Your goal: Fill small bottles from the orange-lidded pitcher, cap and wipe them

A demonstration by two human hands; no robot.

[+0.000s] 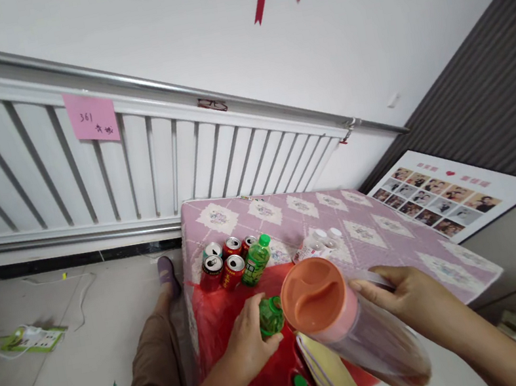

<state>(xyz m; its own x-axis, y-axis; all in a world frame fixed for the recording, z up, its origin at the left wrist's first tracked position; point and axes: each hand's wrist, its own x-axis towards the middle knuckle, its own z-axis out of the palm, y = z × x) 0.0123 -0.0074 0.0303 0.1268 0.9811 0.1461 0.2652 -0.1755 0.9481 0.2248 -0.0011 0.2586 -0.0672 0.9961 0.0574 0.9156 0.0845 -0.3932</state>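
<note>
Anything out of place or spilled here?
A pair of glasses sits at the radiator's top, an odd spot for eyewear. A loose green cap lies on the red sheet. No spill shows near the tilted pitcher.

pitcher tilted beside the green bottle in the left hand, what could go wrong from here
The tilted pitcher might drip onto the red sheet, as its orange lid leans toward the green bottle. That bottle could tip if the left hand loosens. The loose green cap might get knocked away.
</note>
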